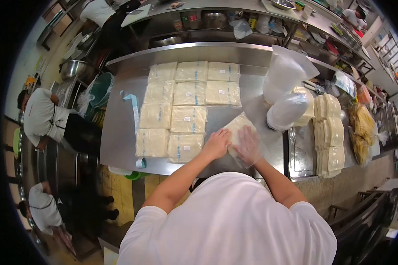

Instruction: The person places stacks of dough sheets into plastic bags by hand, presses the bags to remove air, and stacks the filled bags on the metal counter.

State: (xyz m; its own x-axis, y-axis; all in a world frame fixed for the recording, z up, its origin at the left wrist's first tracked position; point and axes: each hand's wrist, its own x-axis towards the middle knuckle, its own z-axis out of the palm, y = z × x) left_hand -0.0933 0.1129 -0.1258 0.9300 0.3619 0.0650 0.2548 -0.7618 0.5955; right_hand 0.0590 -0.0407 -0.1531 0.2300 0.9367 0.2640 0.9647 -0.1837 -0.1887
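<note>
A clear plastic bag with a stack of pale, flat square sheets [237,125] lies tilted on the steel table in front of me. My left hand [217,144] is at the bag's left edge, fingers bent and gripping it there. Clear plastic covers my right hand [248,146], which lies over the right side of the stack with its fingers stretched out. To the left, filled bags of sheets [188,119] with small labels and blue print are laid out in rows. Tall unbagged stacks of the same pale sheets [329,137] stand at the right.
Two piles of empty clear bags [287,111] stand at the table's back right. A light blue strip [134,110] lies along the left side. Beyond a dark tray [301,152] are yellowish bagged goods [361,128]. Co-workers [44,112] stand at the left and far back.
</note>
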